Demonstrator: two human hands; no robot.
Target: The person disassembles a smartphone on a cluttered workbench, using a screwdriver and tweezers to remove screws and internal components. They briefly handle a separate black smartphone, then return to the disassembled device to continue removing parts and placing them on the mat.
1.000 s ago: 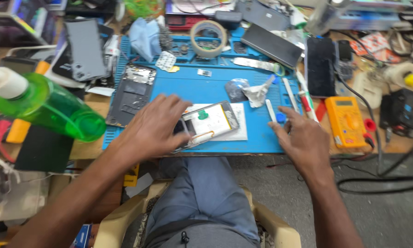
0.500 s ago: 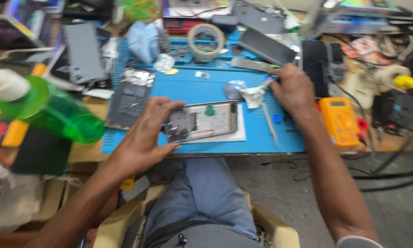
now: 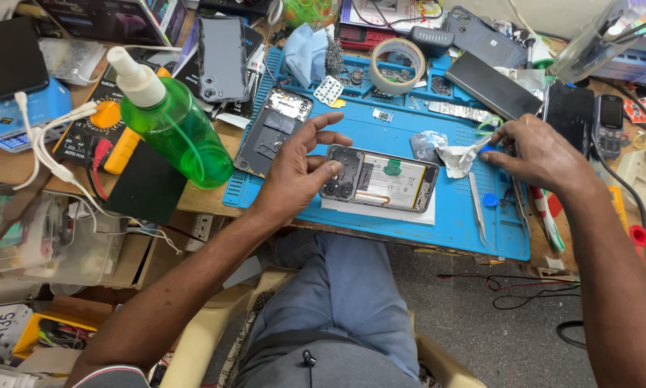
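green spray bottle point(image 3: 173, 123) lying far left. left hand point(image 3: 300, 167) spread open, thumb touching left end of opened phone point(image 3: 379, 179) at mid blue mat point(image 3: 409, 129). crumpled tissue point(image 3: 458, 156) just right of phone. right hand point(image 3: 540, 152) curled at mat's right edge, pinching something small and blue.

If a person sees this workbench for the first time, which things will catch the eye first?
First, the opened phone at the middle of the blue mat, steadied at its end by the left hand. Next, the bright green spray bottle lying tilted left of the mat. The right hand touches crumpled white paper.
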